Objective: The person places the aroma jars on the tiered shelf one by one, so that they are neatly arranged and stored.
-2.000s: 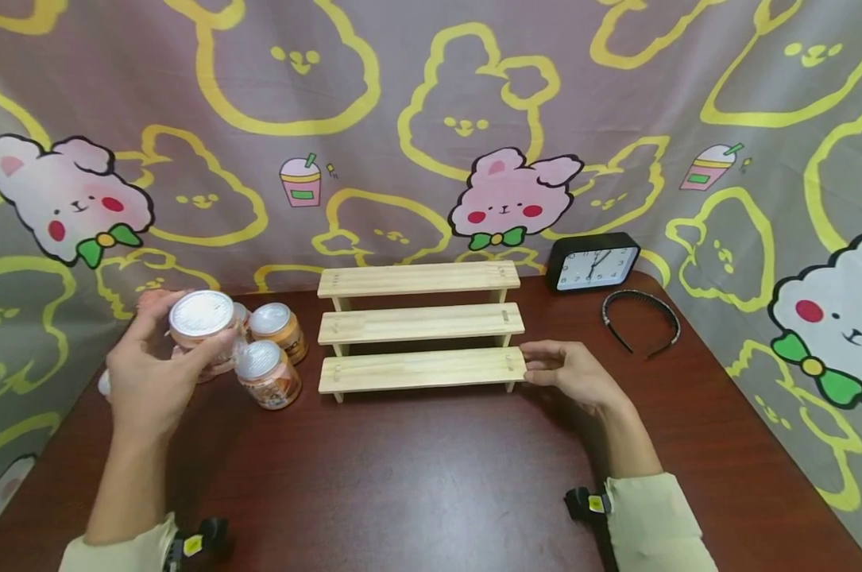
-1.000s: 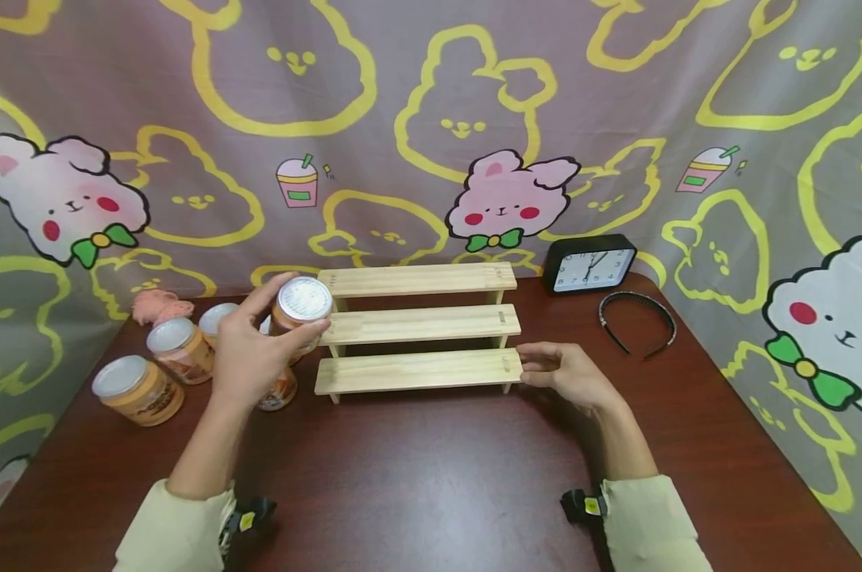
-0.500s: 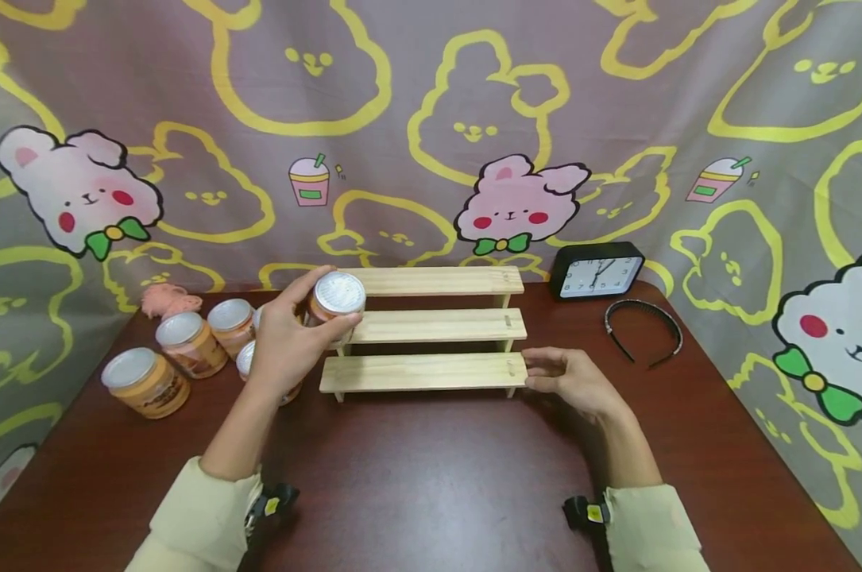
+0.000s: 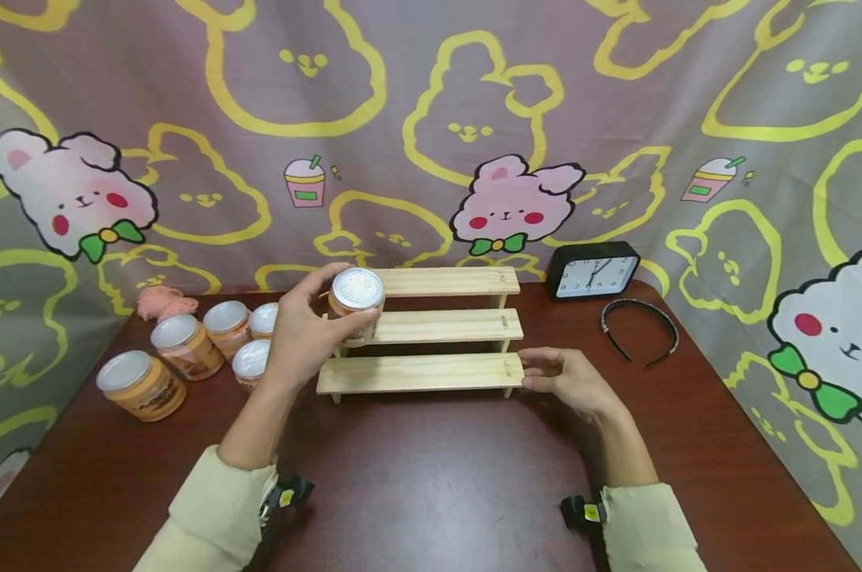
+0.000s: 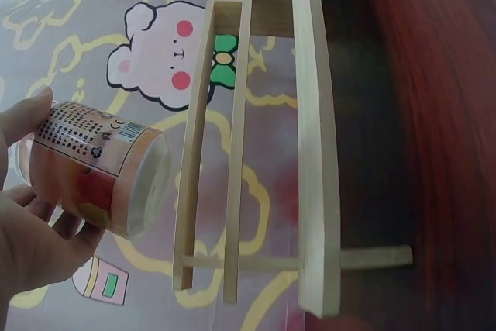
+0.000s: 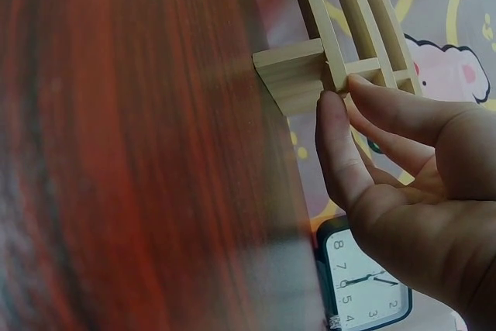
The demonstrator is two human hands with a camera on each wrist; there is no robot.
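Note:
My left hand (image 4: 298, 338) grips a round orange jar (image 4: 359, 291) with a silvery top around its sides. In the head view the jar overlaps the left ends of the upper two boards of a three-step wooden stand (image 4: 419, 373). The left wrist view shows the jar (image 5: 85, 164) raised clear of the boards, its printed label and barcode facing the camera and its base toward the stand. At the stand's right end, my right hand (image 4: 577, 383) pinches the tip of the lowest board between thumb and finger, seen closely in the right wrist view.
Several similar jars (image 4: 144, 389) stand at the left of the brown table (image 4: 431, 477), with a pink fuzzy bundle (image 4: 164, 302) behind them. To the right are a black clock (image 4: 593, 270) and a dark headband (image 4: 641, 322). A patterned curtain (image 4: 373, 103) hangs behind.
My left hand has carried the jar rightward from over the jar group to the stand's left side, uncovering the other jars. My right hand has stayed at the lowest board's end.

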